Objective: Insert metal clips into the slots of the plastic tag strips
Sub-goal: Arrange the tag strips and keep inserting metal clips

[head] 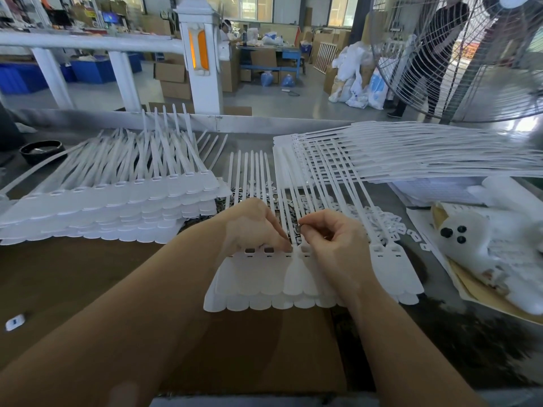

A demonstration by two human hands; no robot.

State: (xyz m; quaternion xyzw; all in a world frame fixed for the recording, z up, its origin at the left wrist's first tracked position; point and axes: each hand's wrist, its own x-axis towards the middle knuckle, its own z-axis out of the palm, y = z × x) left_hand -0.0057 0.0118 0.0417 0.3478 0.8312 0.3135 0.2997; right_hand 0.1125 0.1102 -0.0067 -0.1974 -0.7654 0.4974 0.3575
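A white plastic tag strip (pixel 264 284) lies on the brown board in front of me, its thin tails running away from me. My left hand (pixel 252 226) rests on the strip's slotted row, a fingertip pressing at a slot near the middle. Just above that slot my right hand (pixel 332 239) pinches a small dark metal clip (pixel 300 229) between thumb and forefinger. Dark clips show in two slots (pixel 258 250) to the left. A heap of loose metal clips (pixel 296 201) lies under the tails beyond my hands.
A stack of tag strips (pixel 117 207) sits at the left, another fanned stack (pixel 426 154) at the back right. White bags and papers (pixel 493 245) crowd the right edge. A black round dish (pixel 42 151) is far left. A large fan (pixel 470 54) stands behind the table.
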